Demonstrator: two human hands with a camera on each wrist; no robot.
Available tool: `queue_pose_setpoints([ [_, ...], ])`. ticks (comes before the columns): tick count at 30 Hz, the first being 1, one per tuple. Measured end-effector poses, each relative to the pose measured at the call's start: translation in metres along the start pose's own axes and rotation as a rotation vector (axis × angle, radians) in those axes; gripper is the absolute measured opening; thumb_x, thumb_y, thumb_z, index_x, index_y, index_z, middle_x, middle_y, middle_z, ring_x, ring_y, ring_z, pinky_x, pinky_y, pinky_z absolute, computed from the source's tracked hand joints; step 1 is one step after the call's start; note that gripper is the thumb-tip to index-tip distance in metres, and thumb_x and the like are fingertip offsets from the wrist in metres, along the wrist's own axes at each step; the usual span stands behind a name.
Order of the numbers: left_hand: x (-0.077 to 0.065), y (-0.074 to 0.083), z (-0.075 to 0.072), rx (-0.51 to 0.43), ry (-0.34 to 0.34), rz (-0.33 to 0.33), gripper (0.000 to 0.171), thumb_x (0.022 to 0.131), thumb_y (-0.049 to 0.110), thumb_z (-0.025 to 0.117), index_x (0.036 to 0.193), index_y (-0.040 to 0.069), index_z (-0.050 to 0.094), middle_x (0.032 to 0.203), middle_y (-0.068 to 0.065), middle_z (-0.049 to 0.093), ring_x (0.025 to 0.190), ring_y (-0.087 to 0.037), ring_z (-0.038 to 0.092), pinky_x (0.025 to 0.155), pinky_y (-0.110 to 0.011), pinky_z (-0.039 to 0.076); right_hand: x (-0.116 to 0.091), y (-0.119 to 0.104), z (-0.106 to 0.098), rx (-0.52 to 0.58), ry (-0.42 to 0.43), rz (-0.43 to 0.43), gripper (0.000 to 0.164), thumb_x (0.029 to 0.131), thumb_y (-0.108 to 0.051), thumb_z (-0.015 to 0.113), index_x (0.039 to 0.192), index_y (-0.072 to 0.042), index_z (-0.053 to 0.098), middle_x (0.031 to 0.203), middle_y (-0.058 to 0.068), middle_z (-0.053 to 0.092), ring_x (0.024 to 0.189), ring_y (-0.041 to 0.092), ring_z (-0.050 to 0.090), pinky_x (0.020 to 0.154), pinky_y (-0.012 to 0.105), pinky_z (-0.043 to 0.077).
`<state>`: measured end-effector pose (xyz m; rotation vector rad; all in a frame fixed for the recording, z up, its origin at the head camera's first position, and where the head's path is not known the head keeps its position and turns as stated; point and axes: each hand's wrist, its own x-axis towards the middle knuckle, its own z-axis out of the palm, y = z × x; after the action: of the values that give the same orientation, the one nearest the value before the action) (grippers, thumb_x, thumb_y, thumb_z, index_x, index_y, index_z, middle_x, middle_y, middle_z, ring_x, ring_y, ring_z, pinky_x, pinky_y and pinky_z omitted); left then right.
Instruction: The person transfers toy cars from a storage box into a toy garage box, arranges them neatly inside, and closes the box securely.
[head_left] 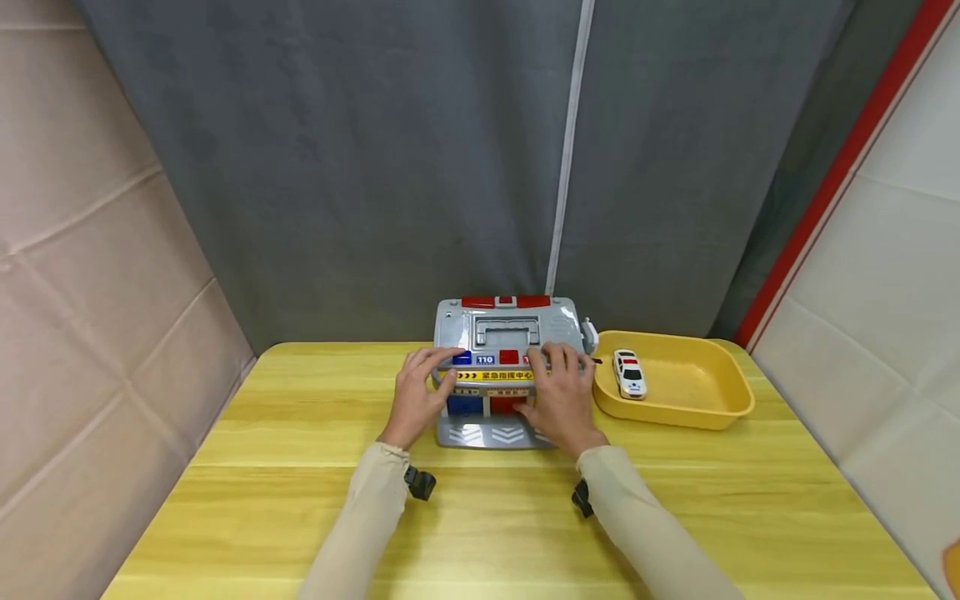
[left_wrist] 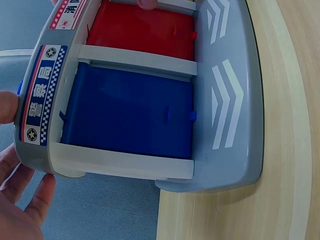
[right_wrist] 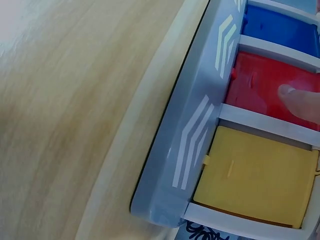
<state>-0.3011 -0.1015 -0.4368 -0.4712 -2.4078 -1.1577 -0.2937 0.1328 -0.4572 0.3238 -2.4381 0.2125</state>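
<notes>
A grey toy garage (head_left: 455, 321) with a carry handle (head_left: 507, 325) on its roof stands at the back of the table. Its front ramp carries white chevrons. My left hand (head_left: 415, 396) grips its left end, index finger near a blue button (head_left: 462, 357) on the roof. With fingers over the front roof edge and thumb against the red door (right_wrist: 265, 82), my right hand (head_left: 561, 400) holds the other side. The blue door (left_wrist: 130, 110) and the yellow door (right_wrist: 255, 175) stand closed on either side of the red one.
A yellow tray (head_left: 693, 417) sits right beside the garage on the right, with a white toy police car (head_left: 629, 375) inside at its left end. A grey curtain (head_left: 360, 208) hangs behind the wooden table (head_left: 300, 433). Pale cloth walls rise at both sides.
</notes>
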Motion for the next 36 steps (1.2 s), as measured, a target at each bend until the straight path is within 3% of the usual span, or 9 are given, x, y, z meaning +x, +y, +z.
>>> queue_pose_setpoints([
  [13, -0.003, -0.001, -0.001, -0.030, -0.021, -0.045, 0.029, 0.098, 0.021, 0.064, 0.127, 0.026, 0.070, 0.131, -0.005, 0.065, 0.125, -0.025, 0.051, 0.110, -0.056, 0.041, -0.002, 0.001, -0.007, 0.070, -0.083, 0.014, 0.091, 0.062, -0.041, 0.096, 0.138, -0.018, 0.051, 0.138, 0.014, 0.048, 0.131, 0.035, 0.039, 0.112, 0.062, 0.032],
  [24, -0.004, -0.001, -0.001, -0.049, -0.025, -0.064, 0.030, 0.098, 0.022, 0.065, 0.127, 0.026, 0.070, 0.130, -0.004, 0.064, 0.127, -0.024, 0.050, 0.110, -0.056, 0.041, -0.001, 0.014, -0.031, 0.281, -0.183, -0.034, 0.085, 0.072, -0.028, 0.092, 0.145, -0.017, 0.050, 0.146, 0.012, 0.047, 0.136, 0.034, 0.037, 0.113, 0.059, 0.028],
  [30, -0.004, -0.001, 0.001, -0.058, -0.033, -0.066, 0.029, 0.098, 0.021, 0.064, 0.126, 0.026, 0.070, 0.130, -0.003, 0.064, 0.126, -0.024, 0.050, 0.111, -0.055, 0.041, -0.005, 0.025, -0.042, 0.361, -0.141, -0.098, 0.081, 0.072, -0.020, 0.091, 0.143, -0.012, 0.052, 0.152, 0.013, 0.046, 0.141, 0.035, 0.039, 0.115, 0.059, 0.032],
  [36, -0.002, -0.001, 0.000, -0.062, -0.050, -0.086, 0.029, 0.098, 0.023, 0.063, 0.127, 0.027, 0.069, 0.132, -0.002, 0.062, 0.128, -0.023, 0.048, 0.113, -0.055, 0.040, -0.009, 0.037, -0.042, 0.407, -0.052, -0.116, 0.075, 0.072, -0.013, 0.090, 0.138, -0.006, 0.056, 0.148, 0.018, 0.050, 0.139, 0.036, 0.041, 0.116, 0.057, 0.039],
])
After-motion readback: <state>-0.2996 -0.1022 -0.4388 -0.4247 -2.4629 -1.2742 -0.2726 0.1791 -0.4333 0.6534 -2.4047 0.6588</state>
